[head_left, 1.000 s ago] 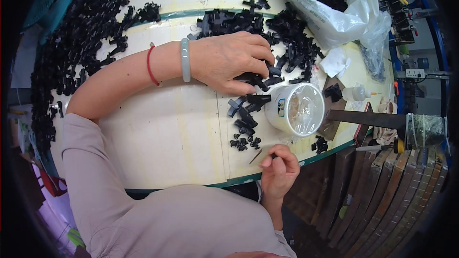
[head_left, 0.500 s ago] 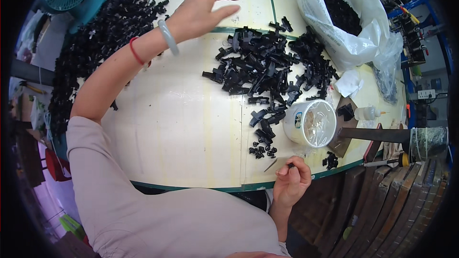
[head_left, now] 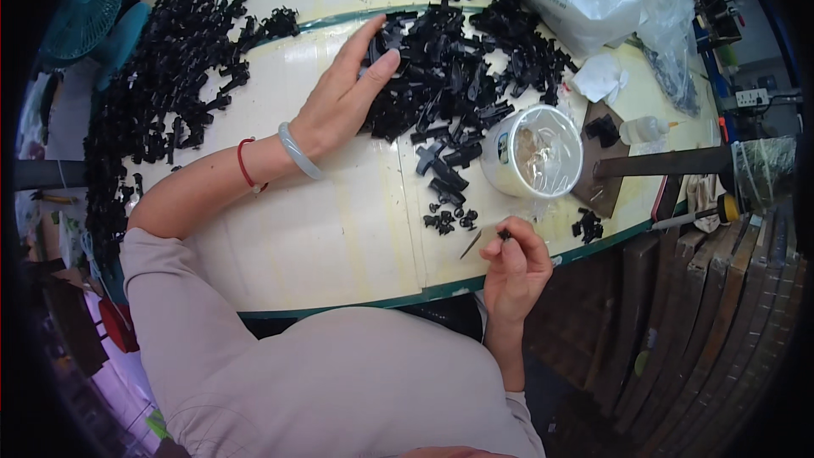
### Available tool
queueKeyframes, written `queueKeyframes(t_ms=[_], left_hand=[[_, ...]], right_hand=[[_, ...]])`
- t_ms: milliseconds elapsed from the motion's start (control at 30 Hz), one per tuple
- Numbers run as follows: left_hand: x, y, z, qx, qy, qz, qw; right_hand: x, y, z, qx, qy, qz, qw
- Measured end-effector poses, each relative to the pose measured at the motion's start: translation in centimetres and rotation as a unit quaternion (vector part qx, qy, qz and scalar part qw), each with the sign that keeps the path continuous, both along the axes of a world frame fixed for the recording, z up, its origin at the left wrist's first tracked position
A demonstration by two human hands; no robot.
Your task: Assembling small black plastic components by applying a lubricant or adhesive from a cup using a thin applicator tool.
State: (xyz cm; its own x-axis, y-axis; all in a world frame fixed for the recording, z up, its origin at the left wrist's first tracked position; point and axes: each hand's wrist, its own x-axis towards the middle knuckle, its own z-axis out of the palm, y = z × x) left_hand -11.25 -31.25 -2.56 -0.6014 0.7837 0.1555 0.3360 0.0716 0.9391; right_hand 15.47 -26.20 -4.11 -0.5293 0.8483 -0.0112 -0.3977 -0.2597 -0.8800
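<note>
My left hand (head_left: 346, 93) reaches to the left edge of a heap of black plastic parts (head_left: 441, 76). Its fingers and thumb are apart, with dark parts showing in the gap; it holds none that I can make out. By the table's near edge, my right hand (head_left: 519, 276) pinches a small black plastic piece (head_left: 505, 235) between thumb and fingers. Left of those fingertips is a thin, grey, blade-like strip (head_left: 470, 244). Several small black pieces (head_left: 449, 219) lie just beyond it, below a string of larger black parts (head_left: 445, 174).
A white tub (head_left: 509, 157) with clear film stands right of the heap. Behind it are a white plastic sack (head_left: 585, 13) and crumpled white paper (head_left: 599, 78). A metal bar (head_left: 666, 162) juts in from the right. More black parts (head_left: 161, 76) cover the far left, beside a teal fan (head_left: 89, 4).
My left hand has come back from beyond the heap to its left edge. The view has shifted, so the table sits higher in the picture. My right hand keeps its pinch.
</note>
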Motion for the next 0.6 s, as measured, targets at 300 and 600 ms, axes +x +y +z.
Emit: queueKeyframes(t_ms=[300,600], left_hand=[[-1.4,-4.2,2.7,-0.031,0.11,0.023,0.993],[-0.6,-5.6,1.8,-0.133,0.16,-0.048,0.977]], right_hand=[[0.8,0.0,-0.1,0.024,0.019,-0.01,0.999],[0.3,0.1,-0.7,0.037,0.021,-0.003,0.999]])
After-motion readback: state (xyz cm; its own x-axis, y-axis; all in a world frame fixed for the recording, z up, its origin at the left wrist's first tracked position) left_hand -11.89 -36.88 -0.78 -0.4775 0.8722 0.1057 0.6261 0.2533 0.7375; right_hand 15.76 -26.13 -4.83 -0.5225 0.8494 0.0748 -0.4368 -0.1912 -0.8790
